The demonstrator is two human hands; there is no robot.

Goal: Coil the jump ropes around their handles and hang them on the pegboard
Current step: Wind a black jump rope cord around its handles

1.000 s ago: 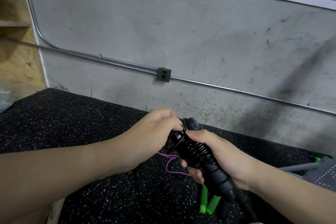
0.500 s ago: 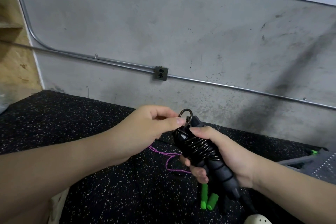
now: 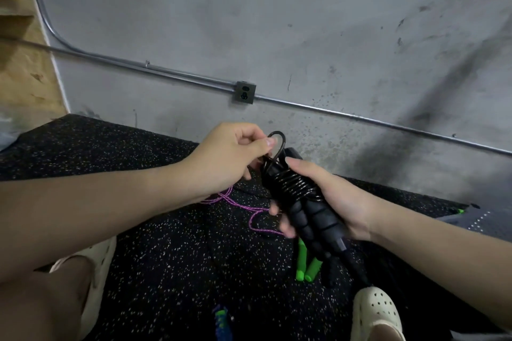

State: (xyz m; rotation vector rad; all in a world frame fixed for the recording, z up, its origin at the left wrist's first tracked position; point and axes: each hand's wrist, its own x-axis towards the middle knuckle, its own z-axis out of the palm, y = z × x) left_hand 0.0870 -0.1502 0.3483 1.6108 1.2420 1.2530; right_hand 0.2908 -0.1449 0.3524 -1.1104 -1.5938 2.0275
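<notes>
Gripping coiled black handles (image 3: 302, 202), right hand (image 3: 336, 199); left hand (image 3: 230, 158) seemingly pinches rope loop (image 3: 278, 138).

I'm looking at a gym or training room.

Black rubber flooring flecked with white (image 3: 155, 243) runs to a bare grey concrete wall (image 3: 249, 22) carrying surface-mounted metal conduit (image 3: 360, 119) and a grey outlet box (image 3: 245, 92); green jump-rope handles (image 3: 306, 266) lie near.
</notes>
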